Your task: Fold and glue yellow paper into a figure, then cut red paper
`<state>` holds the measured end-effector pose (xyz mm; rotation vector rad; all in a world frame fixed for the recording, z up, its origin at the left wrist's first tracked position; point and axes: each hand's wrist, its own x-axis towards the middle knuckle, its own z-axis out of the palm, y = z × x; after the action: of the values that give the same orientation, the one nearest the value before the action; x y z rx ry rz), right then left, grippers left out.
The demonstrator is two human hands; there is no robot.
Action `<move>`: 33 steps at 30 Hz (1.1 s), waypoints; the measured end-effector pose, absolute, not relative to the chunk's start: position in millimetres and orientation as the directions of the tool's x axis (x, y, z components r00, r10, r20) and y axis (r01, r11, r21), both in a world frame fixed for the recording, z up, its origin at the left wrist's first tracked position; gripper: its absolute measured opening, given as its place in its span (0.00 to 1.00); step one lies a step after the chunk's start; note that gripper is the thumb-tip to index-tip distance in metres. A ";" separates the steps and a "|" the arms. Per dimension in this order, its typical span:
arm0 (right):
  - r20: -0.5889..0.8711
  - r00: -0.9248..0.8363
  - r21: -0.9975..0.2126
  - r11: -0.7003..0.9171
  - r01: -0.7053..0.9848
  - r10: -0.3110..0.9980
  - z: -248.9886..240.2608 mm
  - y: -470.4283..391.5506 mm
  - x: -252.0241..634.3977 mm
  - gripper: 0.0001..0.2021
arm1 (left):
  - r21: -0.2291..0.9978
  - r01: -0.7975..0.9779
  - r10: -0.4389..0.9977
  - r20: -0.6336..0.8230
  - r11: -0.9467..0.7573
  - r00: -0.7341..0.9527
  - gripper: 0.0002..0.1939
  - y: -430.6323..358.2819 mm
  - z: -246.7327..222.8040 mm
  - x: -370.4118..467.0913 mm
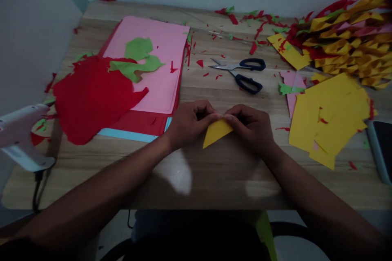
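A small folded yellow paper piece (217,132) is pinched between my two hands, just above the wooden table (214,179). My left hand (192,124) grips its upper left part between thumb and fingers. From the other side, my right hand (252,128) pinches the upper right corner, its fingertips meeting those of my left hand. The paper's pointed end hangs down to the left. Beyond my hands lie scissors (239,65) with dark blue handles, their blades spread apart.
Pink sheets (159,57), red paper (94,98) and green scraps (139,48) lie at left, near a white glue gun (24,134). Yellow sheets (330,118), a folded yellow paper pile (352,45) and a phone (381,147) are at right. Red scraps line the back.
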<state>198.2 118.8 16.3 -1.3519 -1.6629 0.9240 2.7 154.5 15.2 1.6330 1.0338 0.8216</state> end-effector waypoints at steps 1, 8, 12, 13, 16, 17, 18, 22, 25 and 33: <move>0.122 -0.129 -0.897 0.166 0.411 0.984 16.1 119.0 197.6 0.08 | 0.966 0.226 0.917 0.029 -0.128 0.397 0.17 154.4 14.9 2.9; 0.094 -0.081 -0.900 0.120 0.418 0.992 15.5 117.3 193.3 0.09 | 0.992 0.106 0.933 0.032 -0.074 0.359 0.15 156.1 15.0 4.5; 0.107 -0.089 -0.893 0.135 0.430 0.990 14.7 117.3 192.4 0.08 | 0.977 0.179 0.920 0.039 -0.118 0.391 0.12 152.2 17.8 6.5; 0.104 -0.094 -0.897 0.134 0.420 0.990 14.6 117.8 192.4 0.07 | 0.977 0.178 0.928 0.040 -0.113 0.370 0.11 151.0 18.1 7.1; 0.091 -0.089 -0.916 0.118 0.383 0.992 15.3 120.3 192.5 0.08 | 0.987 0.138 0.962 0.039 -0.078 0.270 0.11 149.2 17.9 8.6; 0.090 -0.077 -0.920 0.113 0.376 0.993 15.8 121.1 192.5 0.08 | 0.989 0.128 0.970 0.037 -0.069 0.242 0.10 149.2 17.5 8.8; 0.090 -0.060 -0.922 0.106 0.373 0.994 16.4 121.8 192.4 0.08 | 0.991 0.120 0.975 0.037 -0.065 0.220 0.10 149.4 16.9 9.0; 0.089 -0.011 -0.929 0.087 0.360 0.996 18.4 122.4 191.0 0.08 | 0.993 0.105 0.979 0.032 -0.055 0.203 0.10 150.3 14.7 8.5; 0.080 -0.010 -0.937 0.078 0.341 0.997 18.2 122.0 189.8 0.08 | 0.995 0.088 0.977 0.035 -0.055 0.211 0.10 150.0 13.6 8.1; 0.032 -0.032 -0.958 0.040 0.285 0.999 15.8 122.3 189.8 0.05 | 0.992 0.111 0.986 0.037 -0.056 0.162 0.11 151.5 11.7 9.5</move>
<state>189.8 122.3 15.8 -1.3780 -1.4572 1.0510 9.5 151.5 11.7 1.3999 1.1487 1.0659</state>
